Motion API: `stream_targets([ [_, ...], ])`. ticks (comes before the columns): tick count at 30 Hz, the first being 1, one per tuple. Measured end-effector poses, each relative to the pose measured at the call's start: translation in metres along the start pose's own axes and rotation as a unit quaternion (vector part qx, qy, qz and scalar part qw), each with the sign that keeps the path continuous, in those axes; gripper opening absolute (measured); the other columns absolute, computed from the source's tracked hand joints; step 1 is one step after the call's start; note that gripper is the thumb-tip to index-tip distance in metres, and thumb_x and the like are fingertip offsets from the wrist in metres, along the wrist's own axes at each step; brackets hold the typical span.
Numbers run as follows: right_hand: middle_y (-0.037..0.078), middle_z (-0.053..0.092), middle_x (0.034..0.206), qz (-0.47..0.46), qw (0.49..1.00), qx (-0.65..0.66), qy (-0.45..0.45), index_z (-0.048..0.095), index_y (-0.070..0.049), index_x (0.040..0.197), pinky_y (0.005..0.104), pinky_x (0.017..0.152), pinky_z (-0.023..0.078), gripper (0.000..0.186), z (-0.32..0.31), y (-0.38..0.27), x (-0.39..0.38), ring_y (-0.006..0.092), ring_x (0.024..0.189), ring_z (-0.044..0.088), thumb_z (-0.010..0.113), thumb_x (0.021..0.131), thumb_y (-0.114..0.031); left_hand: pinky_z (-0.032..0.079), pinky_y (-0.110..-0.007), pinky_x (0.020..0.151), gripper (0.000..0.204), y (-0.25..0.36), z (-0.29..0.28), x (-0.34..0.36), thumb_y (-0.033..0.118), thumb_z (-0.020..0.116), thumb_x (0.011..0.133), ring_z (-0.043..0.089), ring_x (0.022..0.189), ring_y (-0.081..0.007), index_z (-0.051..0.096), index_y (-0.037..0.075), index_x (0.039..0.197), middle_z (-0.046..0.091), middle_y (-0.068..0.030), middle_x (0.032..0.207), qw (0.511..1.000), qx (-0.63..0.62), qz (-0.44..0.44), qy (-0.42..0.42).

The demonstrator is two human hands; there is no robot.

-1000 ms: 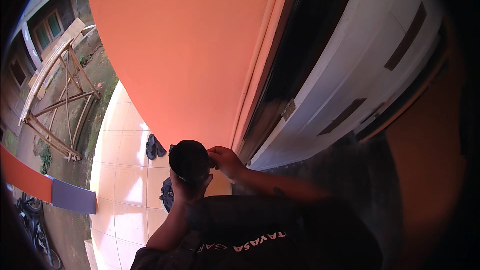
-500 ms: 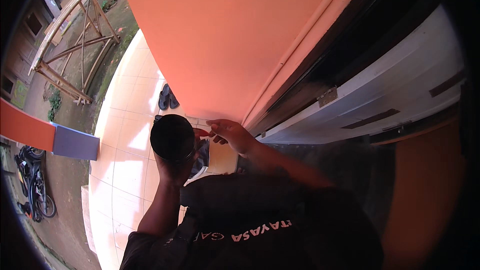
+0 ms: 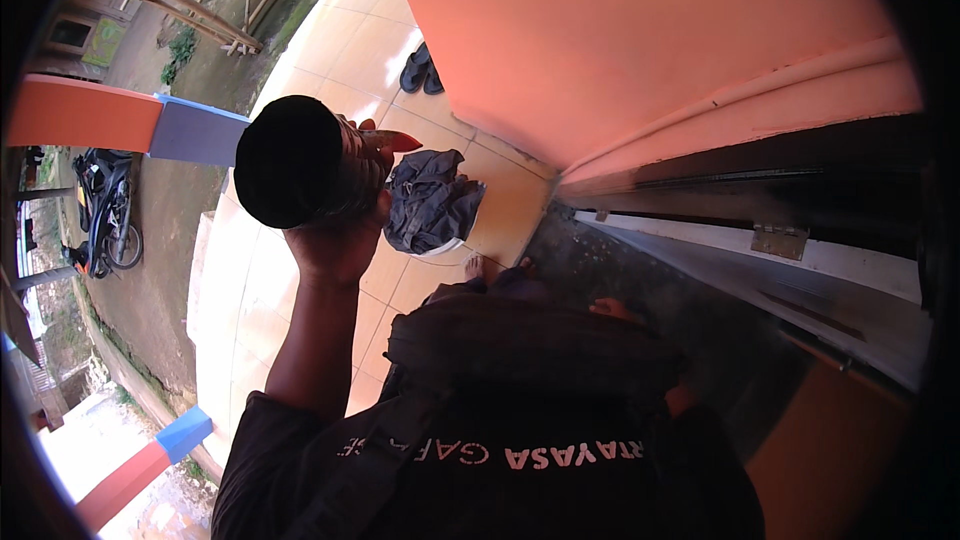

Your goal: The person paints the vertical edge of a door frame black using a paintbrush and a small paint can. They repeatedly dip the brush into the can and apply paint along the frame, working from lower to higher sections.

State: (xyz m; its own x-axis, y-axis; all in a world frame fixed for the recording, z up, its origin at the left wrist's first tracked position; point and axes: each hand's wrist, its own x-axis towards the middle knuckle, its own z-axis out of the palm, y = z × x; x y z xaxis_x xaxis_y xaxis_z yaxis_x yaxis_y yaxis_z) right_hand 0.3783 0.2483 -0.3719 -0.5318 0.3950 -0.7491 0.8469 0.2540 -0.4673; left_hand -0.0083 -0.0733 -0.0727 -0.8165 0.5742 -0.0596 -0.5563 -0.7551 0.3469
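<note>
- The left hand is raised in front of the camera, its fingers wrapped round a dark, round cup-like container whose black end faces the camera.
- A thin orange-red object sticks out from behind the container's upper right side, beside the fingertips; what it is cannot be told.
- The right hand is not in view, so its fingers' state cannot be told.
- Just right of the container, lower down on the floor, a white basin holds a heap of dark grey-blue cloth.
- The basin stands on cream floor tiles, close to the person's bare feet at a doorway threshold.
- An orange wall rises to the right of the tiles; a white door with a metal hinge stands open beside it.
- A pair of dark sandals lies on the tiles by the foot of the wall, well apart from the basin.
- Farther left, a low orange and blue-grey wall edges the tiled porch, with a motorbike parked on the dirt beyond.
- A wooden frame lies on the ground at the top left.
- The person wears a dark shirt with pale lettering.
</note>
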Motion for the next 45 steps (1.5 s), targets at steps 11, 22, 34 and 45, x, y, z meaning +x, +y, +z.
stream_targets([
  [11,0.017,0.071,0.106,-0.084,0.981,-0.005,0.176,0.071,-0.007,0.114,0.0410,0.087,0.054,0.028,0.048,0.001,-0.008,0.0317,0.099,0.069,0.067,0.086,-0.011,0.045,-0.062,0.104,0.076,0.054,-0.035,0.052,0.050,0.053,0.097,0.031,0.146,-0.0349,0.026,0.006,0.153,0.028,-0.0220,0.157,0.987,-0.109,-0.083,-0.082],
  [22,0.015,0.072,0.086,0.120,0.974,0.060,0.183,0.072,-0.006,0.093,0.0410,0.078,0.054,0.027,0.225,-0.185,-0.072,0.0335,0.084,0.070,0.079,0.079,-0.028,0.060,-0.047,0.091,0.078,0.132,-0.075,0.144,0.042,0.065,0.095,0.047,0.133,-0.0362,0.028,0.003,0.152,0.032,-0.0195,0.154,0.962,0.078,-0.226,-0.128],
  [34,0.015,0.074,0.095,0.117,0.939,0.262,0.189,0.073,-0.006,0.097,0.0393,0.085,0.054,0.027,0.331,-0.259,-0.050,0.0315,0.094,0.071,0.071,0.089,-0.032,0.060,-0.048,0.093,0.083,0.106,-0.076,0.162,0.035,0.069,0.094,0.046,0.136,-0.0379,0.022,0.003,0.154,0.025,-0.0186,0.158,0.911,-0.001,-0.375,-0.173],
  [45,0.016,0.073,0.102,0.189,0.950,0.213,0.126,0.075,-0.009,0.099,0.0439,0.090,0.052,0.032,0.318,-0.201,0.000,0.0347,0.100,0.068,0.068,0.088,-0.038,0.058,-0.056,0.094,0.069,0.050,-0.107,0.159,0.039,0.056,0.101,0.047,0.136,-0.0391,0.026,0.005,0.154,0.030,-0.0164,0.157,0.899,-0.019,-0.419,-0.124],
])
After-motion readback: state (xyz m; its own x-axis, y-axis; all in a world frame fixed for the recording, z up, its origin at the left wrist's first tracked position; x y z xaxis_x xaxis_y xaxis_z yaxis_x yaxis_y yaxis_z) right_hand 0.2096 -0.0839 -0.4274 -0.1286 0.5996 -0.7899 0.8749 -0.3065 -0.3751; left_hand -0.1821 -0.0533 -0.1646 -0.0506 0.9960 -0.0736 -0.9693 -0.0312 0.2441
